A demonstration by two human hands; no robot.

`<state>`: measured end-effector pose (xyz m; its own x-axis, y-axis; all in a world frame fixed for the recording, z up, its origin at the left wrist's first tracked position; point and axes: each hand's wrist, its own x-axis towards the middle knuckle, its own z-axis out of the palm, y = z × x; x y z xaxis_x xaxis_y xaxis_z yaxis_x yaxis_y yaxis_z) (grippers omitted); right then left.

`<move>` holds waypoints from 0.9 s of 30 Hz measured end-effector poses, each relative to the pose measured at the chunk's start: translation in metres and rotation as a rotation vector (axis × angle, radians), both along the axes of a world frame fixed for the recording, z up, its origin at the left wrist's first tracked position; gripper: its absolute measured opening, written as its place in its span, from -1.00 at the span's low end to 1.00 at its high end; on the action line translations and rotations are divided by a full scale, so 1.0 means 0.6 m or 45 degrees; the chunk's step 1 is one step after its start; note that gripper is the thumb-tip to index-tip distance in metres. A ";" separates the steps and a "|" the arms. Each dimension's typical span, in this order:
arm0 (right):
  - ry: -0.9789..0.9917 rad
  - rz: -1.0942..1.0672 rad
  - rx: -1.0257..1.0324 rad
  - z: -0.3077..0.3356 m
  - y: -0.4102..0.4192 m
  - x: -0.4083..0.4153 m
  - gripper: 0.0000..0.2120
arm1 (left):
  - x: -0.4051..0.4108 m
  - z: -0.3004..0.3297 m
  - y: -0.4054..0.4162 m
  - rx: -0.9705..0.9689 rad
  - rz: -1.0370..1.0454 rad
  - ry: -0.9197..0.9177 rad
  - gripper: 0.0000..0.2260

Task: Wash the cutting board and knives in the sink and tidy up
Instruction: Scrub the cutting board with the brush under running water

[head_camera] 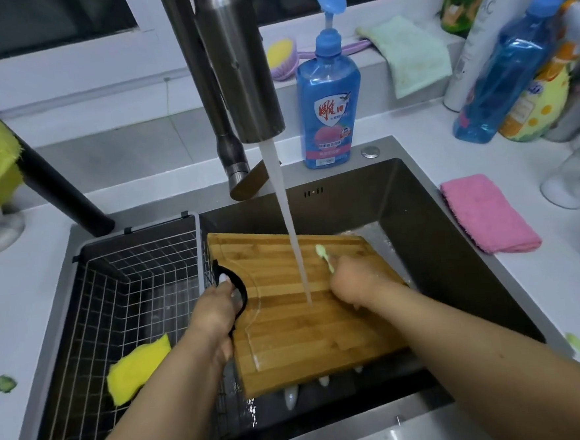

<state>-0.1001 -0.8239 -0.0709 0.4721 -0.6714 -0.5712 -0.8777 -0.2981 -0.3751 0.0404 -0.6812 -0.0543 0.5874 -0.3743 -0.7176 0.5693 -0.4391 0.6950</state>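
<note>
Head view. We see the board lying tilted in the sink, its far edge higher, its near edge low and dripping, with the stream from the faucet landing near its middle. The left hand has its grip closed round the board's black handle at the left edge, beside the wire basket. The right hand rests on the board's right part with its grip closed on a pale green scrap, seemingly a vegetable trimming. We see no knives in this view. We judge the board stiff and fairly heavy, its wet bamboo face slippery under running water; the handle is the sound place to take hold, since the fingers wrap it fully, while the flat face offers only friction. The far or right edge would serve as a second hold when we turn the board over. A yellow sponge lies in the basket, near the left forearm. On the tabletop behind the sink stands a blue soap bottle; a pink cloth lies to the right. We judge the washing to be at the rinse-and-clear stage, with soaping not yet evident.
</note>
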 end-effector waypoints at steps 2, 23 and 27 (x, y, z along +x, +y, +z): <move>-0.119 0.013 0.088 0.025 0.046 -0.007 -0.71 | -0.001 0.002 -0.002 -0.021 0.001 -0.046 -0.67; -0.405 0.270 0.224 0.051 0.133 -0.006 -0.50 | -0.010 -0.009 0.006 -0.074 -0.107 -0.214 -0.74; -0.357 0.317 0.092 0.062 0.122 -0.011 -0.51 | -0.005 -0.004 0.003 -0.087 -0.135 -0.235 -0.73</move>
